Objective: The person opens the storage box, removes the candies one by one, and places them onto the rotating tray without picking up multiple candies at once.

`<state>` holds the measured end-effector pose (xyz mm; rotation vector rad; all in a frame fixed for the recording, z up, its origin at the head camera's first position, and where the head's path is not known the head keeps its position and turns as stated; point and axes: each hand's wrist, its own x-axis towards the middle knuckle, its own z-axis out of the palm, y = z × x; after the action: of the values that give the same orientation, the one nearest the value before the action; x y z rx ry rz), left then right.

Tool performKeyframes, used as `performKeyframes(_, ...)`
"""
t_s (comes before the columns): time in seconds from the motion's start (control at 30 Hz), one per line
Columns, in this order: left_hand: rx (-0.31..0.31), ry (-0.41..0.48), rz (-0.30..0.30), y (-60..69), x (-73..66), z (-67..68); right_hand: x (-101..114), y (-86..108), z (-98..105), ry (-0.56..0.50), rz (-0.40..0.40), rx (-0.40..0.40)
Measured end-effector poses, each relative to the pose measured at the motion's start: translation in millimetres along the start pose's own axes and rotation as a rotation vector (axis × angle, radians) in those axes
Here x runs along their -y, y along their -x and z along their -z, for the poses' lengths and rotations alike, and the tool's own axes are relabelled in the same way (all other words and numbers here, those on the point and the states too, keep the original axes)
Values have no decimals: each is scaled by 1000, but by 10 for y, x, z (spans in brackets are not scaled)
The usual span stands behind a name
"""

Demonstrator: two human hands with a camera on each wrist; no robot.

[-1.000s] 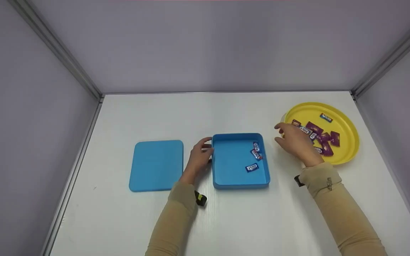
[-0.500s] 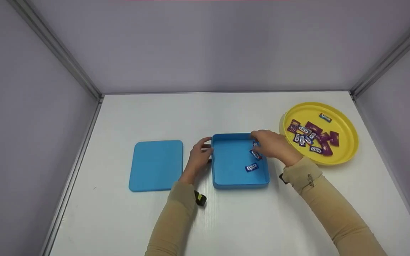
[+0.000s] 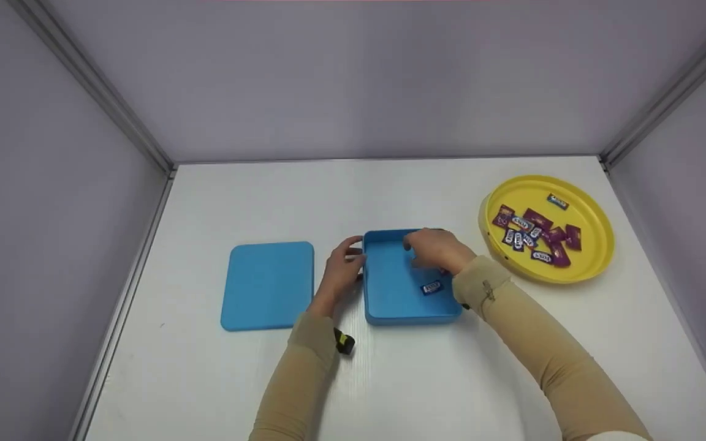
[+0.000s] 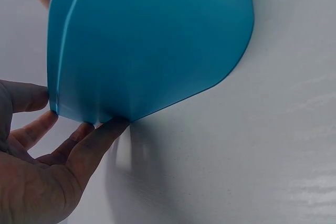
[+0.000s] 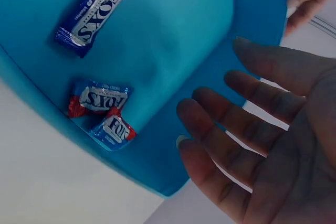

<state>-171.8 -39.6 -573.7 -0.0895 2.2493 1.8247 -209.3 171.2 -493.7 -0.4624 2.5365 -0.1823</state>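
A square blue box (image 3: 393, 288) stands mid-table with three small FOX'S candies inside. One candy (image 5: 96, 13) has a dark blue wrapper; two blue-and-red candies (image 5: 100, 98) lie together by the side wall. My left hand (image 3: 342, 272) touches the box's left wall from outside with its fingertips, as the left wrist view also shows. Over the box's far right part is my right hand (image 3: 439, 248), partly covering the candies in the head view. In the right wrist view its fingers (image 5: 210, 114) are spread and loosely bent, holding nothing.
On the right, a round yellow tray (image 3: 595, 245) holds several purple-wrapped candies (image 3: 573, 237) and several blue or white FOX'S candies (image 3: 542, 256). A flat blue square lid (image 3: 267, 285) lies left of my left hand. Grey-white panels enclose the table.
My right hand has moved left from the yellow tray, across the box's right wall, to above its inside. The left hand stays at the box's left wall.
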Motion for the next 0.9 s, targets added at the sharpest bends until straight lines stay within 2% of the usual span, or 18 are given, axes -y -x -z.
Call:
performKeyframes(0.1, -8, -2, 5, -6, 1, -3, 33, -79, -34, 29, -30, 40)
performKeyframes(0.23, -10, -5, 10, -7, -3, -5, 80, -139, -84, 139, -32, 75)
performKeyframes(0.43, -10, -1, 21, 2, -9, -10, 151, -108, -150, 301, -18, 90)
performKeyframes(0.67, -4, 0, 12, 4, 6, -13, 153, -50, -220, 304, -52, 13)
performKeyframes(0.9, -9, -3, -6, -2, 11, -11, 117, -84, -205, 361, -41, 35)
